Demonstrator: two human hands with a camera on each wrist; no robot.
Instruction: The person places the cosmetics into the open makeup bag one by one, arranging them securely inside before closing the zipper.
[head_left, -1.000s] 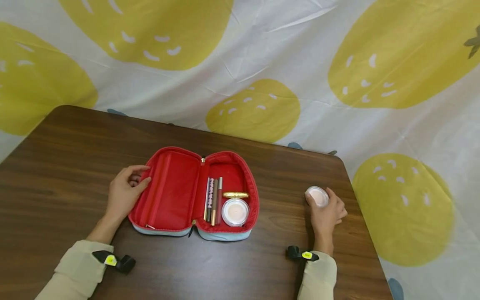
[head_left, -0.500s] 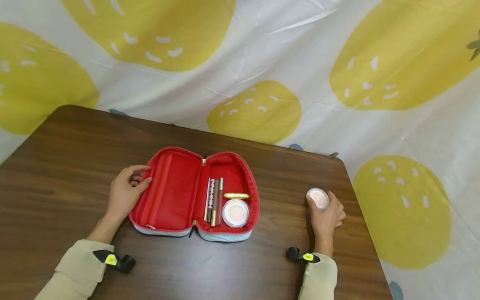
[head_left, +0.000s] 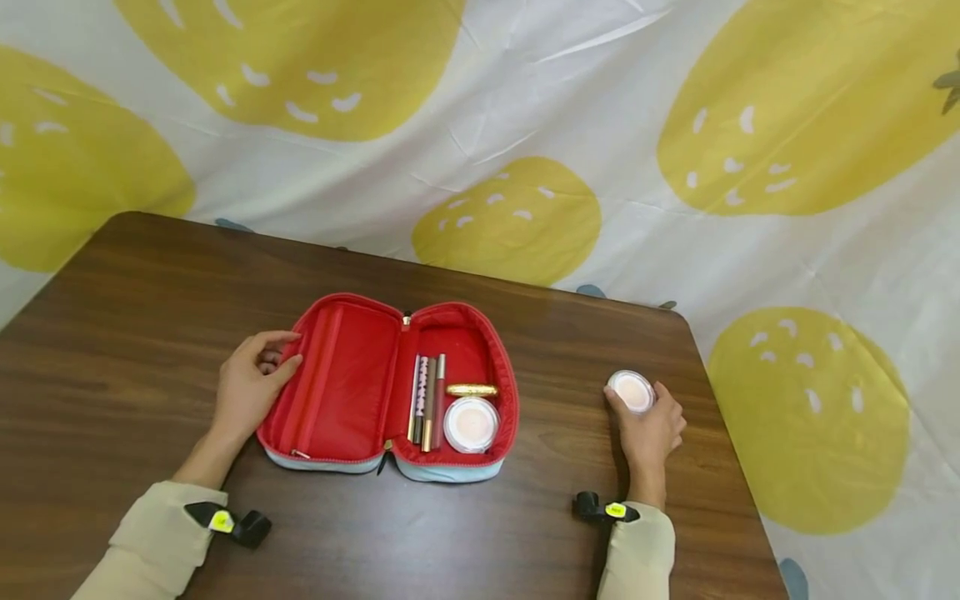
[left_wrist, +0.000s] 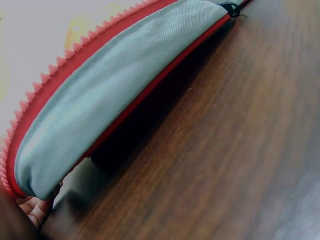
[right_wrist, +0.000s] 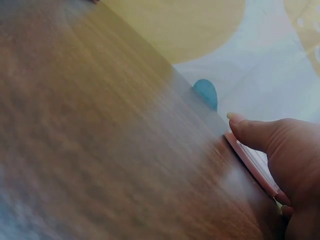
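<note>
A cosmetic case (head_left: pixel 356 392) with a red lining and pale blue outside lies unfolded on the table. My left hand (head_left: pixel 247 383) holds the outer edge of its left half between thumb and fingers. In the left wrist view, fingers (left_wrist: pixel 36 212) show under the case's pale side (left_wrist: pixel 100 100), its edge lifted off the wood. To the right, my right hand (head_left: pixel 651 429) grips a round clear-rimmed powder compact (head_left: pixel 632 392) by its sides. The right wrist view shows the thumb at the compact's pinkish rim (right_wrist: pixel 252 167); most fingers are hidden there.
The case's right half holds several slim makeup pencils and tubes (head_left: pixel 428 404), a gold tube (head_left: pixel 472 390) and another round powder compact (head_left: pixel 471 425). Dark wooden table (head_left: pixel 540 517) surrounds the case. A lemon-patterned cloth (head_left: pixel 630 250) hangs behind the table's far edge.
My right hand has shifted slightly left with the powder compact. The left hand keeps its hold on the case edge, and the case has not moved.
</note>
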